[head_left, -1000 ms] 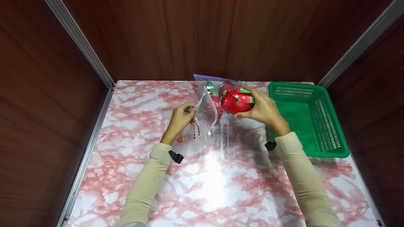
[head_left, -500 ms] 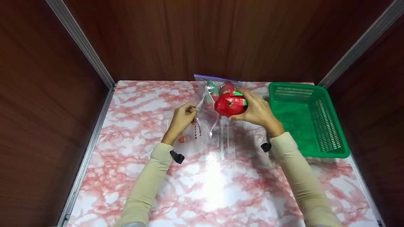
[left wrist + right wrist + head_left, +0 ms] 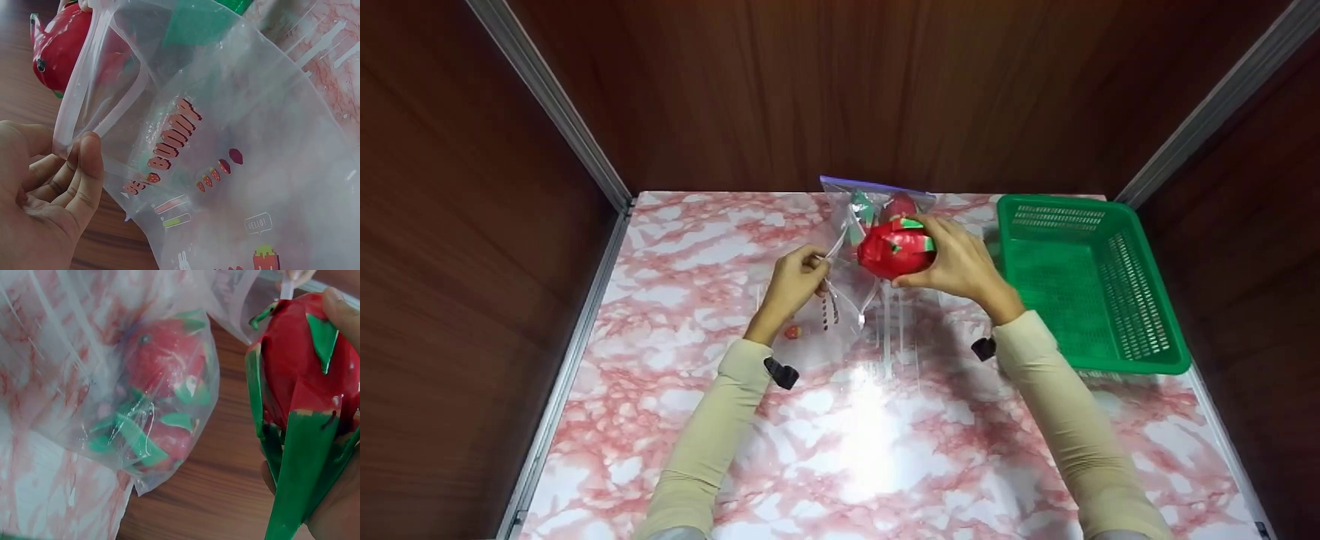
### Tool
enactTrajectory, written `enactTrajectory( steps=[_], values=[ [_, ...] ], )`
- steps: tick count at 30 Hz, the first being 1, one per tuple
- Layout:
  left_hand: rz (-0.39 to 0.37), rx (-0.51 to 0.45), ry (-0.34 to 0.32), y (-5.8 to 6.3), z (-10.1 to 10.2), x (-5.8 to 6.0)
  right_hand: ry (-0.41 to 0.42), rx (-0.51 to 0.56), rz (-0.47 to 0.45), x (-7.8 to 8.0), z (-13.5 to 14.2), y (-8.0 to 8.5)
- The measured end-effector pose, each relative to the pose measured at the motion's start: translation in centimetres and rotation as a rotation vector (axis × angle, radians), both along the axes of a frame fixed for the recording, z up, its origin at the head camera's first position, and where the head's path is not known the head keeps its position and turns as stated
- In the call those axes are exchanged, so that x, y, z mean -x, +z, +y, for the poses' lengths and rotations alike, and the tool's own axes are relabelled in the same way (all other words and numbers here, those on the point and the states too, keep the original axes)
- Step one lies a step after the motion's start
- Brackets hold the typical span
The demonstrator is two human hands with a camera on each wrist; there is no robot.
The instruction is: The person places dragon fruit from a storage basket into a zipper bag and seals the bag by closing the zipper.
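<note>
My left hand (image 3: 799,277) pinches the pale zip edge of a clear zip bag (image 3: 197,140) printed with strawberries and lettering. The bag's mouth gapes toward the right. In my right hand (image 3: 960,259), fingers and thumb curl round a red toy dragon fruit (image 3: 889,251) with green scales, close beside that mouth. The right wrist view shows the dragon fruit (image 3: 304,365) with its long green leaves toward the palm. Two similar dragon fruits, one upper (image 3: 166,360) and one lower (image 3: 169,441), lie inside clear plastic. From the head, the held fruit partly hides them.
A purple strip (image 3: 877,185) edges clear plastic at the table's back. At the right stands a green basket (image 3: 1140,366). Flat clear plastic (image 3: 904,352) lies on the pink marbled table (image 3: 675,300). Brown wood-grain panels (image 3: 840,90) wall the back and sides.
My right hand has moved left with the dragon fruit, from right of the bag's mouth to close beside it. The left hand has barely shifted and keeps its pinch on the bag.
</note>
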State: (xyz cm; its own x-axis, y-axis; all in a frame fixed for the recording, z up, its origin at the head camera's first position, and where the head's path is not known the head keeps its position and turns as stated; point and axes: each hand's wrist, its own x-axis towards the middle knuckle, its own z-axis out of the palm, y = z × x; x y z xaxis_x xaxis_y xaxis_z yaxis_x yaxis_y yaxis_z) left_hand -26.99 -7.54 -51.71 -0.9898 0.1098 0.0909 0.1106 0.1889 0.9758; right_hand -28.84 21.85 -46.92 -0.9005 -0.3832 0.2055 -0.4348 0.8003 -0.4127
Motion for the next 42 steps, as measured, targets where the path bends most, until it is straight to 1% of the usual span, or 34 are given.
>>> enactTrajectory(
  steps=[3,12,15,21,28,33,37,42],
  values=[
    [0.01,0.002,0.001,0.0,0.1,0.0,0.0,-0.007,-0.011,-0.1,-0.3,-0.1],
    [0.033,0.015,-0.016,0.0,0.2,0.0,0.032,-0.015,0.009,-0.2,-1.0,-0.6],
    [0.041,0.025,-0.014,-0.1,0.3,0.0,0.045,-0.022,0.03,-0.2,-1.3,-0.8],
    [0.028,0.016,-0.012,-0.1,0.4,-0.1,0.074,-0.054,0.079,-0.1,-1.9,-1.3],
    [0.024,-0.014,-0.016,-0.2,0.5,0.0,0.058,-0.114,0.093,-0.3,-2.5,-1.7],
    [0.033,-0.016,-0.016,-0.2,0.5,-0.1,0.056,-0.14,0.074,-0.5,-3.2,-1.9],
    [0.041,-0.014,-0.014,-0.3,0.3,-0.2,0.047,-0.185,0.066,-0.5,-3.6,-1.9],
    [0.05,-0.012,-0.011,-0.4,0.2,-0.1,0.043,-0.227,0.098,-0.5,-4.0,-1.9]
  ],
)
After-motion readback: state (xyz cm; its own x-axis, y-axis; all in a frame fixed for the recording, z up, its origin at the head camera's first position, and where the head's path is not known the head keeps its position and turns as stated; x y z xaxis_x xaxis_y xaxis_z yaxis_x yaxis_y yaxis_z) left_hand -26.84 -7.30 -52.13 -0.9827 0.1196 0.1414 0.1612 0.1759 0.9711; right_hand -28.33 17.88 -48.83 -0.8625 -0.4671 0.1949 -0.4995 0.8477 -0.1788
